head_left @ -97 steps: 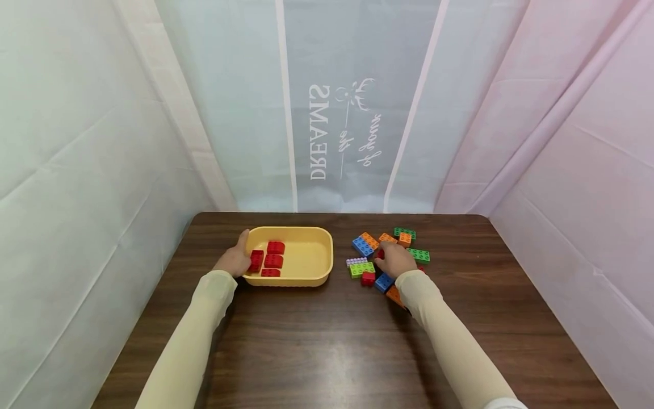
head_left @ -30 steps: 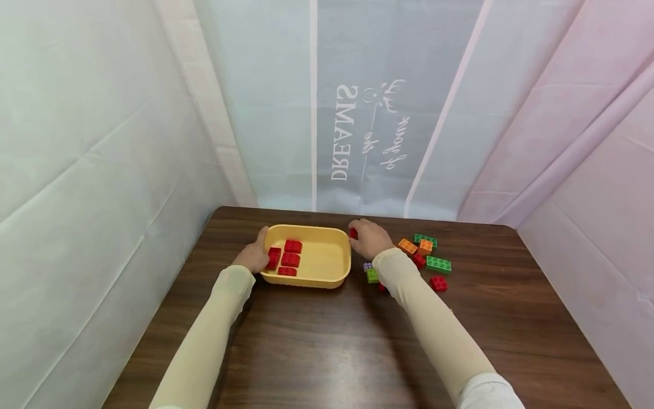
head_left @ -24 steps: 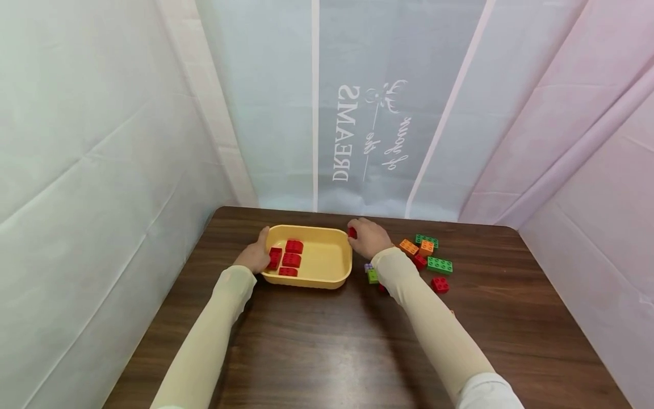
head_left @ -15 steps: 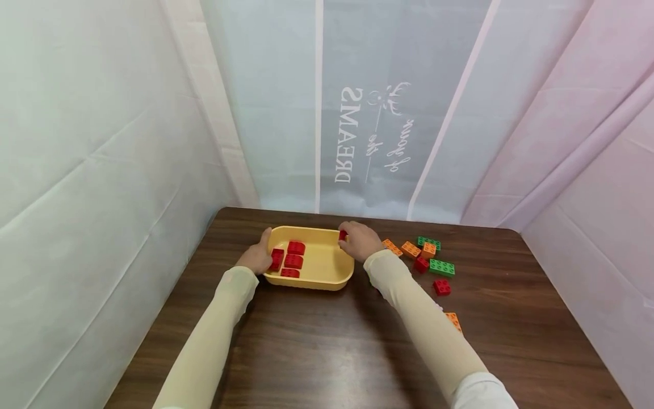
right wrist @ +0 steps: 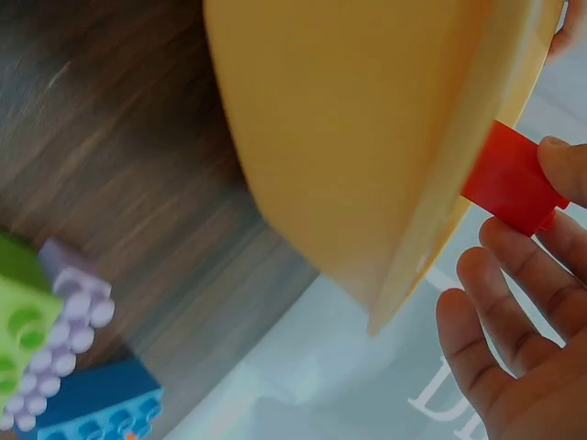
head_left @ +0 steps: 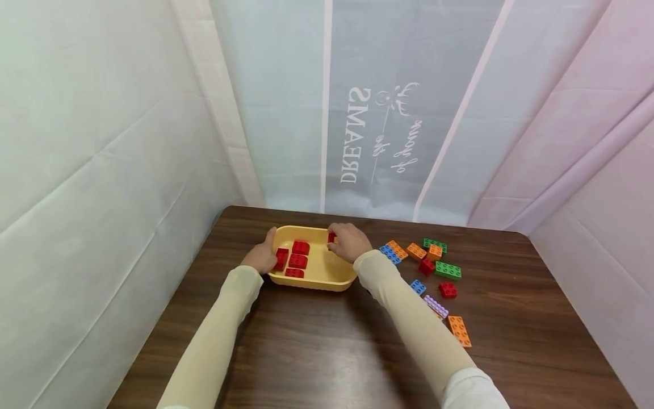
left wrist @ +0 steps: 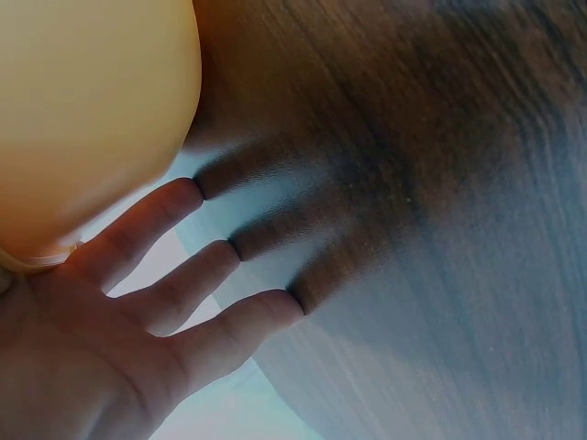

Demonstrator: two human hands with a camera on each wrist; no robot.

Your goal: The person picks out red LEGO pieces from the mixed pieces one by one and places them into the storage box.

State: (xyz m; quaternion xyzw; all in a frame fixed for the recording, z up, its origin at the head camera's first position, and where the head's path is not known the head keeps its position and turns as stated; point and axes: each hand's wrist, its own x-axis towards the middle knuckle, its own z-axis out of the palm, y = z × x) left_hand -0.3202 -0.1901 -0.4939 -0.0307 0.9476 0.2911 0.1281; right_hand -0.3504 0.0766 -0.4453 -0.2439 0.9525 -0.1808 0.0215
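At the left end of the yellow tray, my left hand holds the rim, its thumb over the inside. In the left wrist view, three fingers stretch outside the tray wall with their tips at the tabletop. My right hand is over the tray's right end, pinching a red toy brick between thumb and fingers, at rim height. Several red bricks lie inside the tray's left half.
Right of the tray several loose bricks lie on the dark wooden table: a blue brick, a green brick, a red brick, a lilac brick and an orange brick. Hanging cloth surrounds the table.
My right hand has taken a red brick from the pile and carried it left, past the tray's right rim. The left hand stays at the tray. The head view has shifted slightly.
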